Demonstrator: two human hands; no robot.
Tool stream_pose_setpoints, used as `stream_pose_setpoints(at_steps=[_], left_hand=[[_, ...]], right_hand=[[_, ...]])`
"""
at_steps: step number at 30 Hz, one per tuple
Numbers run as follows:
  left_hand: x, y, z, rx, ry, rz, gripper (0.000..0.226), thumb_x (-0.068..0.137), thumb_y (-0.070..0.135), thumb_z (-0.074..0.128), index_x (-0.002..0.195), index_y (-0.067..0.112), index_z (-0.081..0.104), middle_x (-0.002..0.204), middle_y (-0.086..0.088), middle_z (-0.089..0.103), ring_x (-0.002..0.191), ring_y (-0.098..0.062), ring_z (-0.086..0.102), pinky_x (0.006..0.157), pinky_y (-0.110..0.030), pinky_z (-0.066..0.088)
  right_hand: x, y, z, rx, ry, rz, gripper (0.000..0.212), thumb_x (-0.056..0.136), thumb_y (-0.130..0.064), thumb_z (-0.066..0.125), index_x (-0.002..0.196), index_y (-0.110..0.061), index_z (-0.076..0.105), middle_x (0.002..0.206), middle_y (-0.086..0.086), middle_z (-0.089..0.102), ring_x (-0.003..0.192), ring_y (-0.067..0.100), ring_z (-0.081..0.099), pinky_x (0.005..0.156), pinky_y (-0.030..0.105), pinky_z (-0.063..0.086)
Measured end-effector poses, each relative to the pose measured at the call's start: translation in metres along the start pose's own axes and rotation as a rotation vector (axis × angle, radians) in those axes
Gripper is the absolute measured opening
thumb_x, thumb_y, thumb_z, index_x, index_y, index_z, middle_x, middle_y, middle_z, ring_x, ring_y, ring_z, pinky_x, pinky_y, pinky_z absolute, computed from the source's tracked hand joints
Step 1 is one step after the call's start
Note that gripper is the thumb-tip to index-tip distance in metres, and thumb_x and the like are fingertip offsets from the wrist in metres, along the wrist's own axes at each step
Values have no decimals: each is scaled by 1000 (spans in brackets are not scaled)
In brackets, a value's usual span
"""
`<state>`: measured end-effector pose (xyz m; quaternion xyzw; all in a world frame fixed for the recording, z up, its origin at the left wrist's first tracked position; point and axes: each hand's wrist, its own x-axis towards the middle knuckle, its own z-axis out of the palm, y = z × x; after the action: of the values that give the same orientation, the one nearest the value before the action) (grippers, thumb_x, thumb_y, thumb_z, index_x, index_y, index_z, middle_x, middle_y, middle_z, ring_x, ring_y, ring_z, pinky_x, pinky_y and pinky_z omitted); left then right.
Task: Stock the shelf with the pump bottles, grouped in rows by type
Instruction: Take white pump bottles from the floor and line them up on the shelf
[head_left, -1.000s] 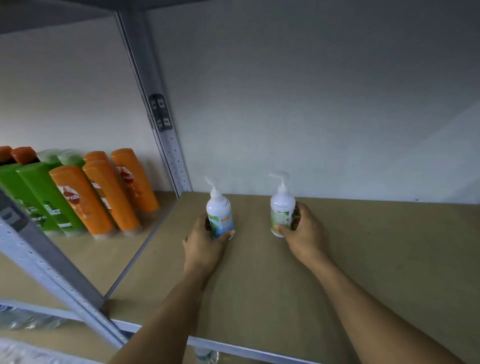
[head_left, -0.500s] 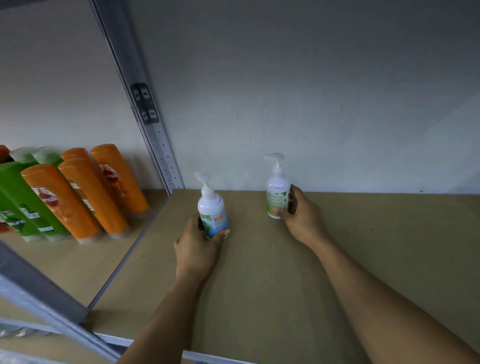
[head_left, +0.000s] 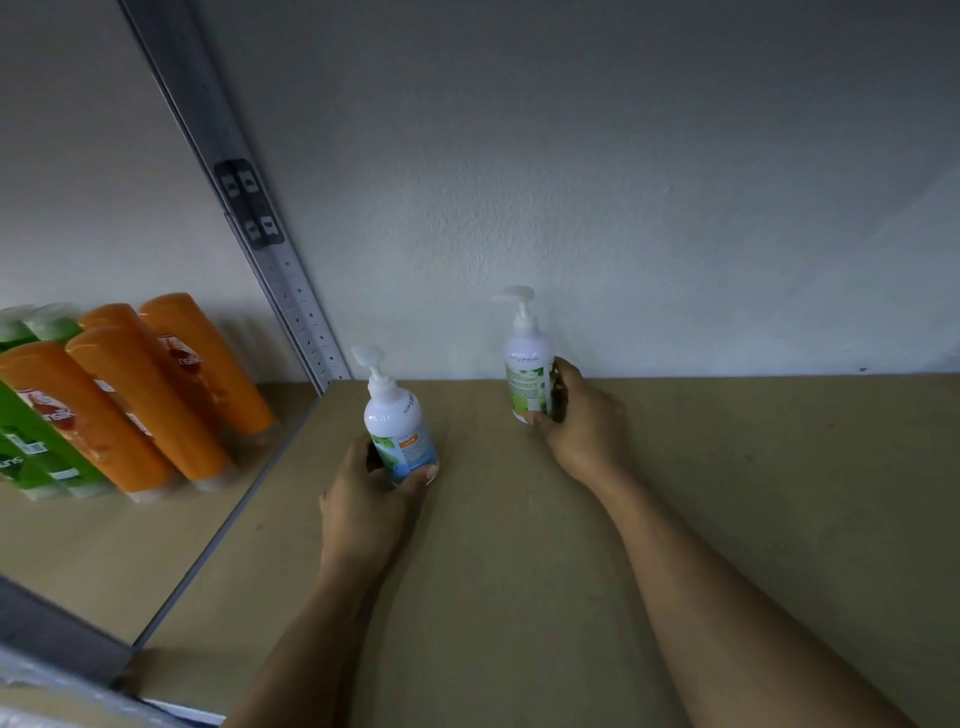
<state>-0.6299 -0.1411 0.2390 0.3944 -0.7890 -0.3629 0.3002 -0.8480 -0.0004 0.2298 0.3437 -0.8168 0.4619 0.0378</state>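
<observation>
I'm seeing the left hand (head_left: 363, 499) gripping a white blue-labelled pump bottle (head_left: 397, 421); the right hand (head_left: 584, 421) is clasping a white green-labelled pump bottle (head_left: 527, 369) on the tan shelf board (head_left: 727, 493).

Colours before you: the shelf (head_left: 727, 519) board is plain tan. The pump bottle in your left hand (head_left: 397, 415) is white with a white pump, its label green-leafed and pale blue with a small orange patch. The pump bottle in your right hand (head_left: 527, 374) is white with a green-and-white label carrying fine print. The upright post (head_left: 291, 291) is grey metal, dotted with small dark holes. The orange bottles (head_left: 156, 400) bear red-and-white logos; the green bottles (head_left: 31, 457) have white labels. The wall (head_left: 623, 182) is plain off-white.
</observation>
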Motion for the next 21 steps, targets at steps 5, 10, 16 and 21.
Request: stream_pose_setpoints(at_steps=[5, 10, 16, 21], left_hand=[[-10, 11, -2, -10, -29, 18, 40, 77, 41, 84, 107, 38, 59, 97, 27, 67, 94, 5, 62, 69, -17, 45], [-18, 25, 21, -6, -31, 44, 43, 70, 44, 85, 105, 40, 60, 94, 29, 69, 88, 5, 66, 87, -39, 55], [-36, 63, 73, -59, -129, 135, 56, 61, 54, 82, 111, 41, 58, 97, 24, 72, 93, 1, 69, 92, -42, 53], [-36, 80, 98, -90, -325, 227, 61, 63, 47, 85, 119, 40, 60, 104, 23, 72, 97, 1, 69, 89, -37, 56]], right_hand=[[1, 5, -1, 88, -26, 19, 57, 84, -24, 71, 136, -32, 48, 114, -13, 70, 104, 16, 67, 96, 43, 51], [-9, 2, -9, 392, 81, 81, 59, 84, -14, 78, 137, -24, 54, 125, -6, 66, 108, 3, 65, 97, 28, 52], [-44, -4, -46, 781, -133, 91, 51, 82, -28, 82, 129, -21, 62, 119, -3, 72, 115, 12, 65, 93, 23, 52], [-55, 4, -60, 754, -147, 96, 57, 82, -5, 81, 131, -25, 58, 124, -5, 70, 112, 19, 68, 77, 34, 59]])
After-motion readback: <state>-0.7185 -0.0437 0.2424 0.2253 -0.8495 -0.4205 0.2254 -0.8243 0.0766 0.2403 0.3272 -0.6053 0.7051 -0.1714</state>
